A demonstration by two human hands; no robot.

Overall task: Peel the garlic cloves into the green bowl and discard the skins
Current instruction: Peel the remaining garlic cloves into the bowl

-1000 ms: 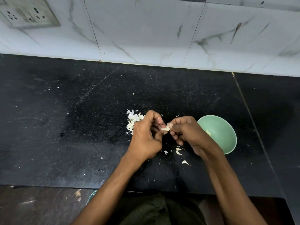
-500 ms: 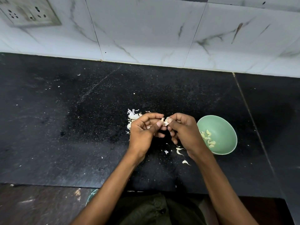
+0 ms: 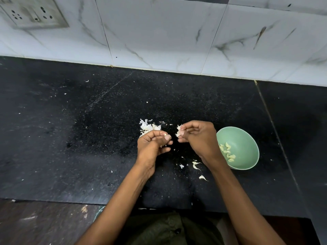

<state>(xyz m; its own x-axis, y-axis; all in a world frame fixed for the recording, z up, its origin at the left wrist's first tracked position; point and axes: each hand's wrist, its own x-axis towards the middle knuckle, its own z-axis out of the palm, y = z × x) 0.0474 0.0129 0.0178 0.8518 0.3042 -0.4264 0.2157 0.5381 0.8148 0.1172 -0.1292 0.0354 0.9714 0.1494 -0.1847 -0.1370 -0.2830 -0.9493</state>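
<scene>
My left hand [image 3: 153,145] is closed, thumb against forefinger, pinching a small pale garlic clove [image 3: 165,134] that is mostly hidden. A short gap to the right, my right hand [image 3: 199,137] pinches a ragged white piece of garlic skin [image 3: 179,130] at its fingertips. The green bowl [image 3: 247,137] stands just right of my right wrist, with several peeled cloves [image 3: 227,152] lying in it. Behind my left hand, on the black counter, lies a pile of skins [image 3: 147,127].
Loose skin flakes [image 3: 195,165] lie on the counter [image 3: 88,138] under my right forearm. A white marble-tiled wall [image 3: 159,32] closes the back, with a socket plate [image 3: 33,13] at top left. The counter's front edge runs near my body.
My hands, which were pressed together around the clove, have pulled apart. The right one came away with a piece of skin, and the peeled cloves in the bowl are now uncovered.
</scene>
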